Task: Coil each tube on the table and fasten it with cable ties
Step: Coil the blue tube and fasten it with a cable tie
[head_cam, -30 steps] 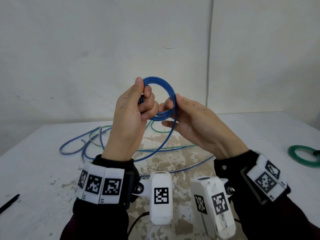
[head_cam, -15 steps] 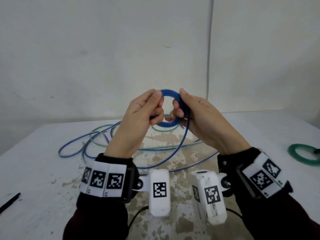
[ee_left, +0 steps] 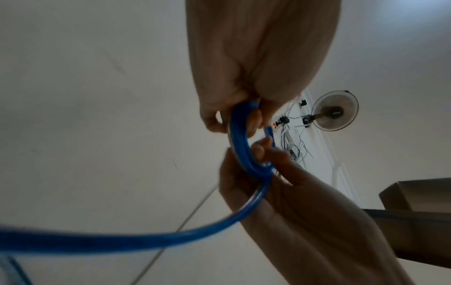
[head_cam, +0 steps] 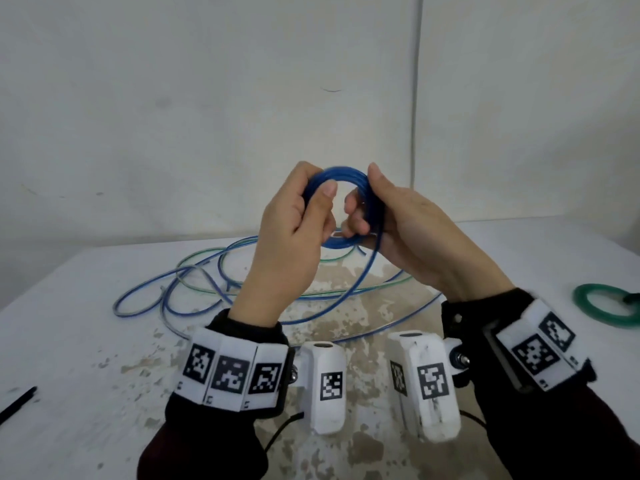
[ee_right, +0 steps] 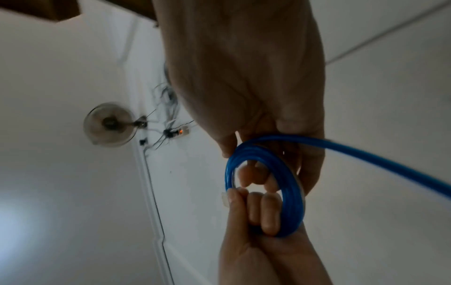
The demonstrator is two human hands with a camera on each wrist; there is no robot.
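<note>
Both hands are up in front of the wall, working above the bench (head_cam: pixel 86 341), and between them is sitting a small ring of blue tube (head_cam: pixel 346 174) made of several turns. The left hand (head_cam: pixel 294 233) is gripping the ring's left side, thumb pressing on the front and fingers curling through the middle. The right hand (head_cam: pixel 408 230) is gripping the right side, fingers hooking through the ring from the other way. From under the right hand the uncoiled length of the blue tube is dropping down, sweeping left beneath the wrists and running out onto the bench, where it is lying in loose loops tangled with a green tube (head_cam: pixel 207 289). A short blue end seems to be poking out just below the ring, though it is too small to be sure. Well off to the right, a green coil (head_cam: pixel 588 306) is lying flat on the bench. At the far left edge a thin black strip (head_cam: pixel 17 405) is resting on the bench.
</note>
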